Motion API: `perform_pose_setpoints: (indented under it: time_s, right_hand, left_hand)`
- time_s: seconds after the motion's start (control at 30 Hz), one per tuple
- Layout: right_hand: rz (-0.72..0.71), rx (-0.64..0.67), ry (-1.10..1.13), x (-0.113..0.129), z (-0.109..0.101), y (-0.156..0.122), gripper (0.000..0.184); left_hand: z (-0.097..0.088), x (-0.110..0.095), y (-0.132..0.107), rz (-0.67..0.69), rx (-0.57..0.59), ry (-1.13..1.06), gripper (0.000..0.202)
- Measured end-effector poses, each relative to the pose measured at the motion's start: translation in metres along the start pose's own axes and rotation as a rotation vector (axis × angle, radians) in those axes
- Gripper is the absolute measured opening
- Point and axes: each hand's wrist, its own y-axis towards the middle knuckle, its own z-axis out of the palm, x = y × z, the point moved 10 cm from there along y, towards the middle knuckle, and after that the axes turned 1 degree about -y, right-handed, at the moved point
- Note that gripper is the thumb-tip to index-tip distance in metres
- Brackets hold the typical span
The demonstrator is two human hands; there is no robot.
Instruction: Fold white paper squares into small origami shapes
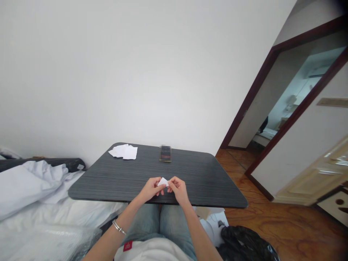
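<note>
Paper sheets [123, 152] lie left of an object [165, 153] on the table [206, 181].

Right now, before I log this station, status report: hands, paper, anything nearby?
Left hand, right hand pinching small white paper piece. Loose white sheets on dark wood-grain table, far side. Blurred dark rectangular object beside them.

The tabletop [195, 185] is dark grey with thin black lines, like a wood grain. On it lie white paper sheets [123, 152], and above it the small paper piece [163, 182] is white too. Below the tabletop are pale blue jeans [144, 221] and a shiny black plastic bag [244, 244]. Right of it, the wooden floor [272, 228] is orange-brown with darker veins.
</note>
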Motion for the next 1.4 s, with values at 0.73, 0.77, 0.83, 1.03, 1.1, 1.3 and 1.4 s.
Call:
perform_pose_setpoints:
  time_s: [0.73, 0.77, 0.83, 1.03, 1.1, 1.3, 1.4]
  right_hand:
    - [-0.047, 0.039, -0.133, 0.016, 0.006, -0.004, 0.019]
    - [-0.047, 0.044, -0.127, 0.016, 0.006, -0.004, 0.019]
    - [-0.049, 0.05, -0.112, 0.016, 0.007, -0.004, 0.018]
    - [-0.004, 0.027, -0.09, 0.007, 0.003, 0.0, 0.016]
    - [0.015, 0.009, -0.089, 0.004, 0.001, 0.0, 0.018]
    - [0.001, 0.009, -0.11, 0.005, 0.002, -0.001, 0.021]
    - [0.016, 0.027, -0.112, 0.002, 0.003, -0.001, 0.021]
  left_hand:
    - [0.008, -0.001, 0.0, 0.026, 0.058, 0.03, 0.027]
    - [0.008, -0.002, 0.0, 0.028, 0.061, 0.028, 0.028]
    - [0.008, -0.003, 0.0, 0.035, 0.061, 0.029, 0.028]
    - [-0.001, -0.004, 0.0, 0.04, -0.013, 0.046, 0.029]
    - [-0.005, -0.001, 0.001, 0.034, -0.048, 0.045, 0.028]
    - [-0.007, 0.006, 0.003, -0.007, -0.056, 0.069, 0.026]
    - [-0.001, 0.003, 0.003, -0.012, -0.002, 0.102, 0.026]
